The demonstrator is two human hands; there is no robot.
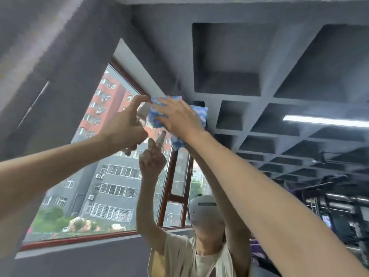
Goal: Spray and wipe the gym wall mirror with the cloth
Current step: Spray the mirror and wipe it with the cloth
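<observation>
Both arms up at the mirror (239, 136), high on the wall.
Right hand (177, 116), fingers straight, presses the blue-white cloth (199, 114) flat against it; left hand (123, 126) just beside grips the spray bottle (144, 110), forefinger stretched over its top.

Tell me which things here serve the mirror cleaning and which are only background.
For the job: mirror; cloth pressed under right hand; bottle held in left hand.

Background, seen as reflections: window; ceiling light; gym machines.
</observation>
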